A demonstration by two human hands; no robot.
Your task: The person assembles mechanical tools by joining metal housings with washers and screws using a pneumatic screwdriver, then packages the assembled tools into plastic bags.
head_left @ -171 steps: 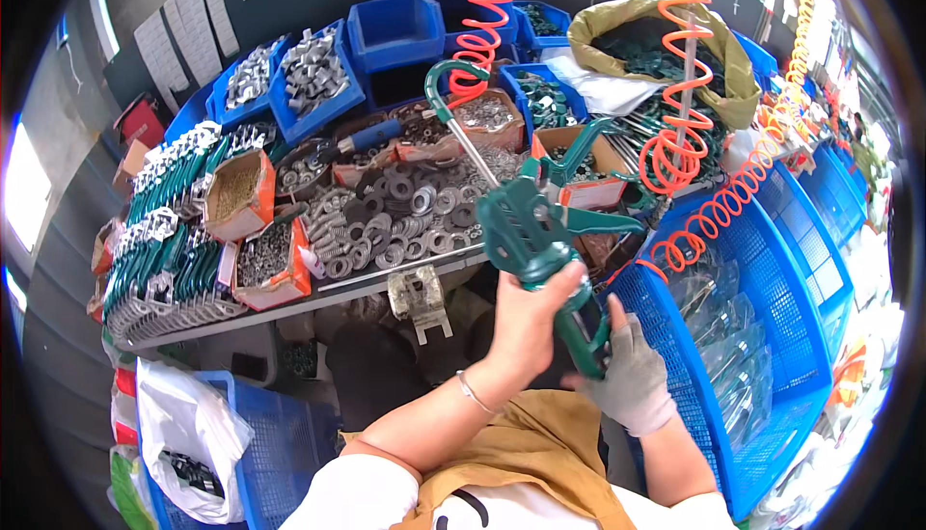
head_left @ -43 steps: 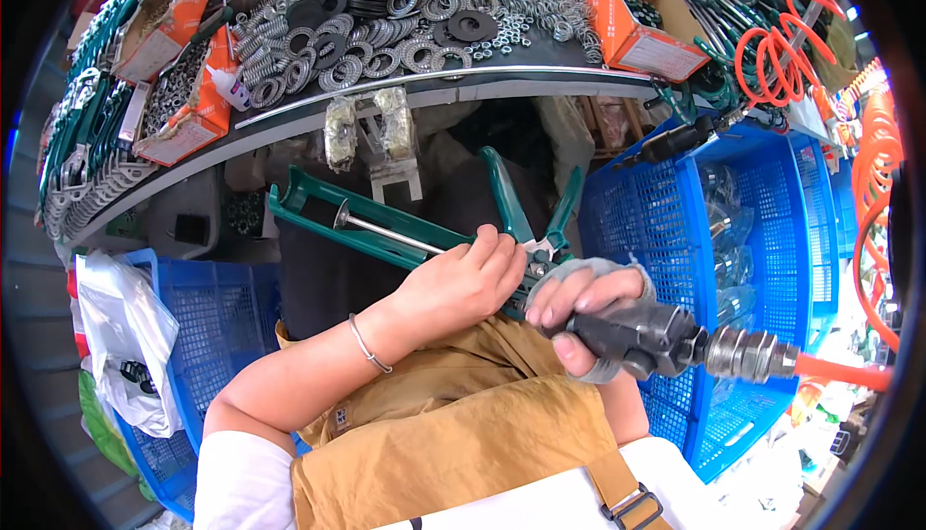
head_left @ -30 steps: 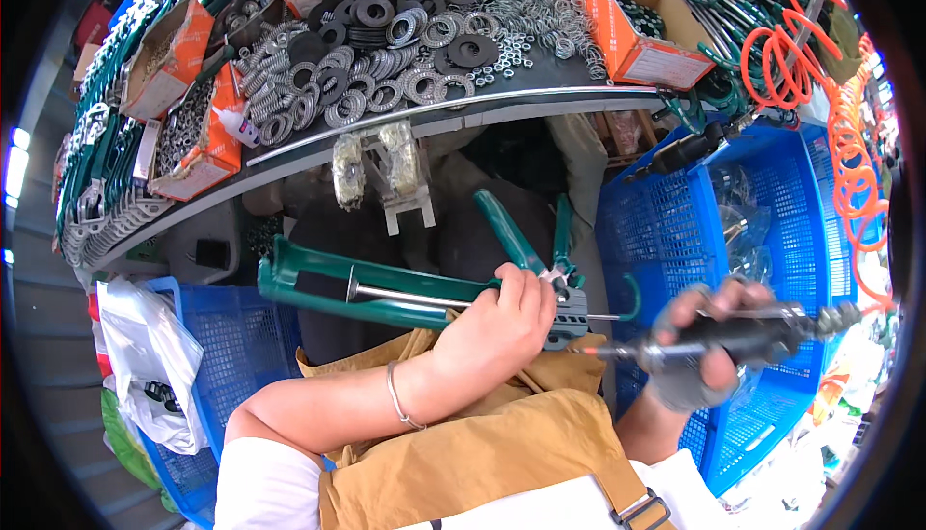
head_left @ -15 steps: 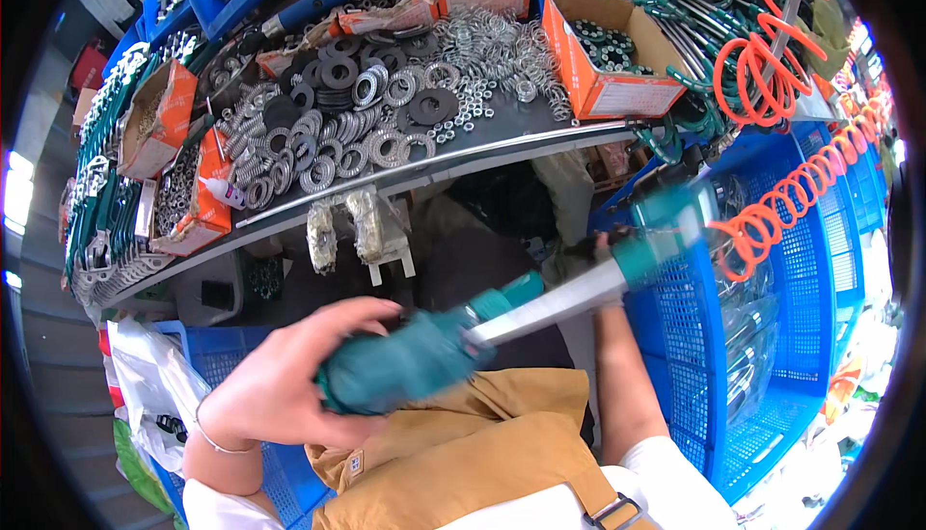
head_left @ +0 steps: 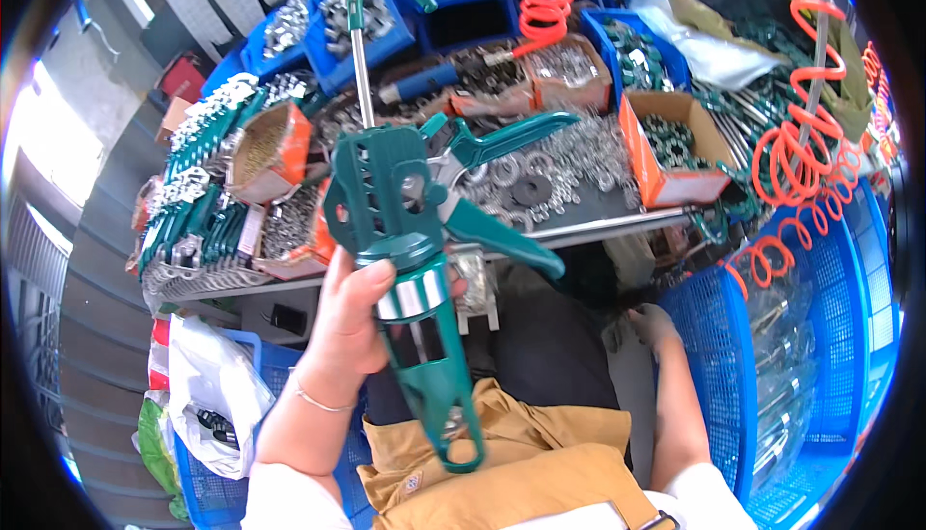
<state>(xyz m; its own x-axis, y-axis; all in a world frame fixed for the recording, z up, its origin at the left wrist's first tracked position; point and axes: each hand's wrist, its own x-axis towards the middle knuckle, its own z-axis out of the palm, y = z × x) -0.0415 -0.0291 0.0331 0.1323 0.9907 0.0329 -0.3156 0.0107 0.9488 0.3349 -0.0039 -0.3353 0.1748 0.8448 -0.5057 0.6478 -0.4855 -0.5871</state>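
Fingers (head_left: 339,274) around a green, silver-banded caulking gun (head_left: 397,248)

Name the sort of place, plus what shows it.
Likely a factory assembly station: loose grey ring-shaped metal washers on a dark flat-topped workbench, a coiled orange hose hanging above it, and a green-and-silver caulking-gun-shaped tool in the bare left hand.

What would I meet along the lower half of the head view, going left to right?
White plastic bag → green caulking gun in the left hand → right hand → blue basket on the right.
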